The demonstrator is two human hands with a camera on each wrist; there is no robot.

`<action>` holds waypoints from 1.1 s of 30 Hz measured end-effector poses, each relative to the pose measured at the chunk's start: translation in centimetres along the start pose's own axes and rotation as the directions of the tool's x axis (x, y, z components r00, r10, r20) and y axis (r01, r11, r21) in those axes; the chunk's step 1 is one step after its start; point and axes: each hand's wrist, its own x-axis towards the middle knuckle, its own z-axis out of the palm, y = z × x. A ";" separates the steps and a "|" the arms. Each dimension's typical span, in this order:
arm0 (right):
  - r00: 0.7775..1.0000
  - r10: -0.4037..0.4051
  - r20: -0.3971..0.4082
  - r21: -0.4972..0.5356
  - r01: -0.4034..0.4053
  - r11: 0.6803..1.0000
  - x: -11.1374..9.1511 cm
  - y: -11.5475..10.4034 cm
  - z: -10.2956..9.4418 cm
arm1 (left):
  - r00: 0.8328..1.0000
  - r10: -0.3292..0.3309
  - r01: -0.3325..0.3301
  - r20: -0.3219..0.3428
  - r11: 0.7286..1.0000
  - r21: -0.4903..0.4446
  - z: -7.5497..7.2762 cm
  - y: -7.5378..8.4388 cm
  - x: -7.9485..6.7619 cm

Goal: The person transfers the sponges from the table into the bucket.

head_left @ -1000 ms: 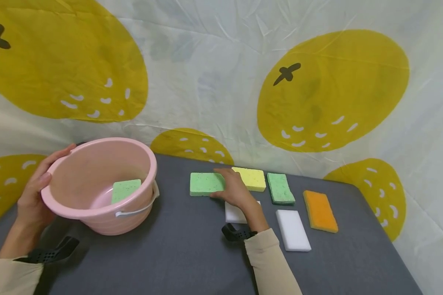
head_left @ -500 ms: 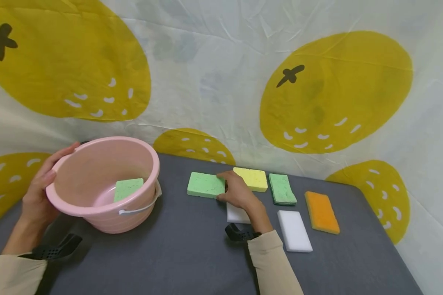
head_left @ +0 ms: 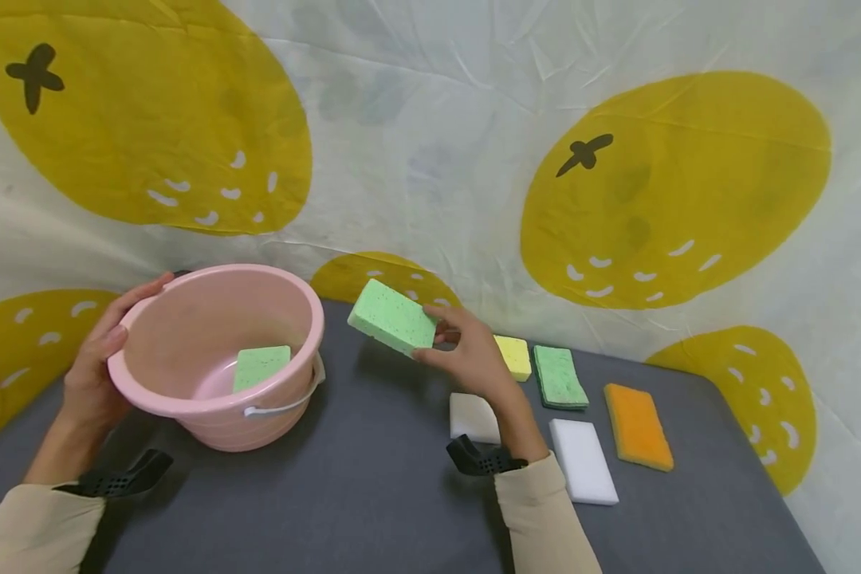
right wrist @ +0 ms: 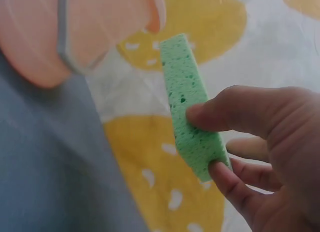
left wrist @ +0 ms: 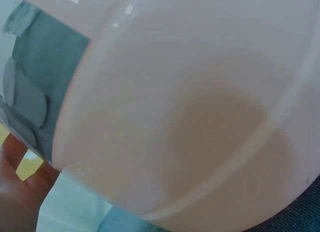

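Observation:
My right hand (head_left: 466, 355) pinches a light green sponge (head_left: 393, 317) by its right end, thumb on one side and fingers on the other. The sponge is tilted and raised over the dark table, to the right of the pink bucket (head_left: 215, 406). In the right wrist view the same sponge (right wrist: 187, 101) shows its porous edge. My left hand (head_left: 96, 375) holds the bucket at its left rim, tipping its mouth towards me. Inside the bucket lies another green sponge (head_left: 261, 367). The bucket's wall (left wrist: 150, 117) fills most of the left wrist view.
On the dark table (head_left: 373, 494) to the right lie a yellow sponge (head_left: 514, 357), a darker-backed green sponge (head_left: 560, 376), an orange sponge (head_left: 638, 426) and two white sponges, one (head_left: 583, 461) beside my right forearm. A patterned curtain (head_left: 430, 159) hangs behind.
My right hand has taken hold of the light green sponge and lifted it off the table, tilting it and moving slightly left relative to the bucket. The left hand stays on the bucket.

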 end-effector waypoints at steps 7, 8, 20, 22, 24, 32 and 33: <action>0.996 -0.085 0.007 0.088 0.084 0.993 0.3 -6.1 -0.9 | 1.000 -0.007 0.007 -0.006 1.000 -0.002 0.1 0.0 0.0; 0.996 -0.090 0.011 0.095 0.089 0.992 0.3 -6.7 -1.0 | 1.000 -0.006 0.006 -0.006 1.000 -0.005 0.1 0.0 0.0; 0.985 -0.163 0.053 0.083 0.158 0.984 1.8 -9.8 0.1 | 1.000 -0.004 0.004 -0.012 0.999 0.037 0.1 0.1 0.1; 0.982 -0.178 0.059 0.071 0.174 0.982 2.3 -9.6 0.6 | 1.000 -0.007 0.008 -0.017 0.999 0.041 0.1 0.0 0.1; 0.979 -0.191 0.067 0.067 0.187 0.980 2.9 -9.5 1.2 | 1.000 -0.010 0.011 -0.024 0.999 0.045 0.1 0.0 0.0; 0.954 -0.247 0.170 -0.031 0.256 0.966 4.2 -11.1 3.7 | 0.998 -0.011 0.016 -0.055 0.995 0.095 0.0 0.0 -0.1; 0.949 -0.256 0.183 -0.047 0.268 0.962 4.3 -11.3 4.0 | 0.998 -0.014 0.020 -0.057 0.995 0.100 0.0 0.0 -0.1</action>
